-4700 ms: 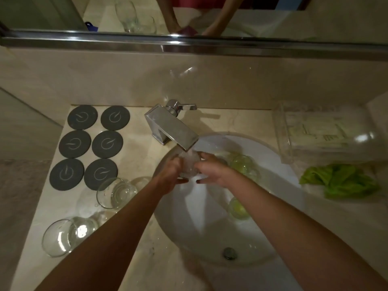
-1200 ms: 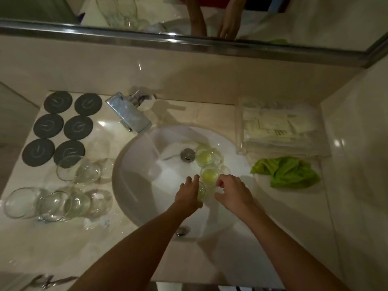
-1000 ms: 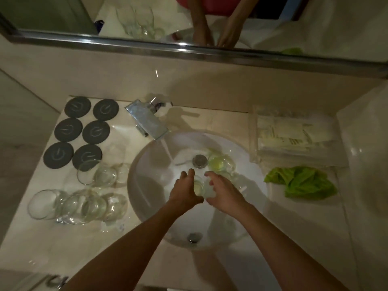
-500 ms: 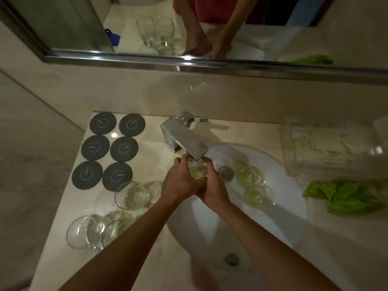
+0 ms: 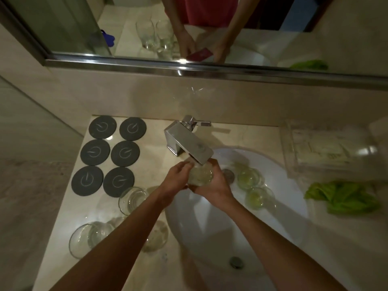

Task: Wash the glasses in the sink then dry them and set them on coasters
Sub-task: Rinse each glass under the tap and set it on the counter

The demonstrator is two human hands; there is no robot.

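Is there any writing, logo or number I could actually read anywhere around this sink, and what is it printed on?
No readable words or numbers.
Six dark coasters: each carries a pale circular symbol with a short line, like a power sign; no letters.
Clear box right of the sink: dark print on the pale packets inside, too blurred to read.
Red card in the mirror: no text can be made out.
Faucet: no marking legible.

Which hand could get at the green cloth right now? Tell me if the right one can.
Probably not at once: the right hand and left hand both grip a glass under the faucet. The green cloth lies uncovered on its side, so once free, likely yes.
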